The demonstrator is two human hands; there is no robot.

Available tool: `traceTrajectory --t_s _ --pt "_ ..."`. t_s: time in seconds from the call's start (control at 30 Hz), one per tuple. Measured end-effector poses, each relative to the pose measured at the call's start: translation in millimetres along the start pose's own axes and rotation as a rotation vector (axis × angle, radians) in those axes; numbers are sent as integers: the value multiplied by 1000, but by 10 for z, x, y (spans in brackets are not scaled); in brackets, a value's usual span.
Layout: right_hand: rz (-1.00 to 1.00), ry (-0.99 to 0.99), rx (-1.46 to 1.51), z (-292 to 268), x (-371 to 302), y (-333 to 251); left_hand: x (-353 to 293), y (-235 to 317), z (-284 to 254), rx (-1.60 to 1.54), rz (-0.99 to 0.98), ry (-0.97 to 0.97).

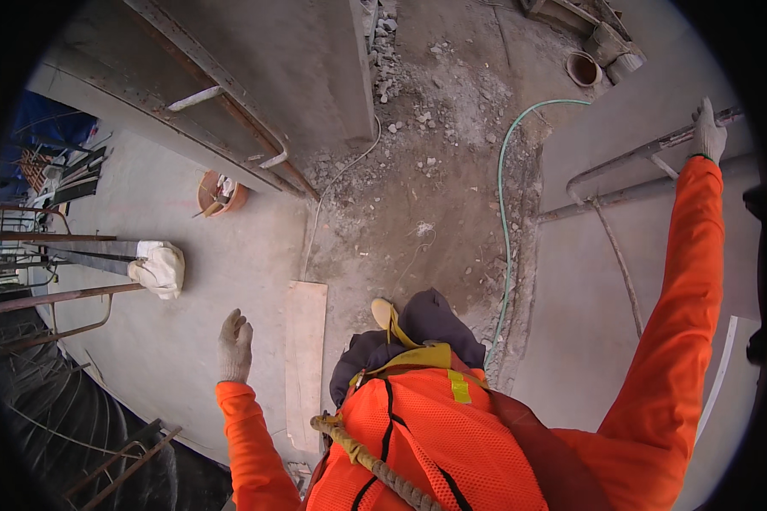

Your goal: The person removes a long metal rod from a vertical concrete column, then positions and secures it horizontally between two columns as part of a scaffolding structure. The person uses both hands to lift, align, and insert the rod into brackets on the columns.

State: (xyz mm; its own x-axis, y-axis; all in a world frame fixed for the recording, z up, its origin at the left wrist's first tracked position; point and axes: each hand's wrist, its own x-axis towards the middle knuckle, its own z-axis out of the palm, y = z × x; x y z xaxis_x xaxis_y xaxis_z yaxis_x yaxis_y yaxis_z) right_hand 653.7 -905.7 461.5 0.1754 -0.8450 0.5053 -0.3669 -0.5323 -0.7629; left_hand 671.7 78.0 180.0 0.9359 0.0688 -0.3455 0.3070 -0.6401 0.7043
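My right hand (707, 134), in a pale knit glove, is closed around the rusty upper tube of a scaffold frame (648, 152) at the far right. That arm reaches out long in its orange sleeve. Over on the left, my left hand (235, 347), gloved the same way, hangs in the air above the grey floor with its fingers loosely bent. Nothing shows in it, though its palm is partly turned from view. Close to it lies a flat wooden board (306, 362). A thick rope (371, 460) runs down the front of my orange mesh vest (435, 417).
A green hose (504, 213) curves along the rough ground to the right of my feet. Broken rubble (388, 60) lies ahead. An orange tub (222, 194) stands by the upper-left scaffold frame (222, 94). A white sack (158, 269) covers a beam end at left.
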Motion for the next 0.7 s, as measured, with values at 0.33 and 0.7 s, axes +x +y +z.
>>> traceTrajectory --t_s 0.33,0.7 --pt "-52 249 -114 102 27 320 1886 3492 -258 -124 728 341" --pt "-35 484 153 440 -411 -181 2864 4805 151 -565 666 675"
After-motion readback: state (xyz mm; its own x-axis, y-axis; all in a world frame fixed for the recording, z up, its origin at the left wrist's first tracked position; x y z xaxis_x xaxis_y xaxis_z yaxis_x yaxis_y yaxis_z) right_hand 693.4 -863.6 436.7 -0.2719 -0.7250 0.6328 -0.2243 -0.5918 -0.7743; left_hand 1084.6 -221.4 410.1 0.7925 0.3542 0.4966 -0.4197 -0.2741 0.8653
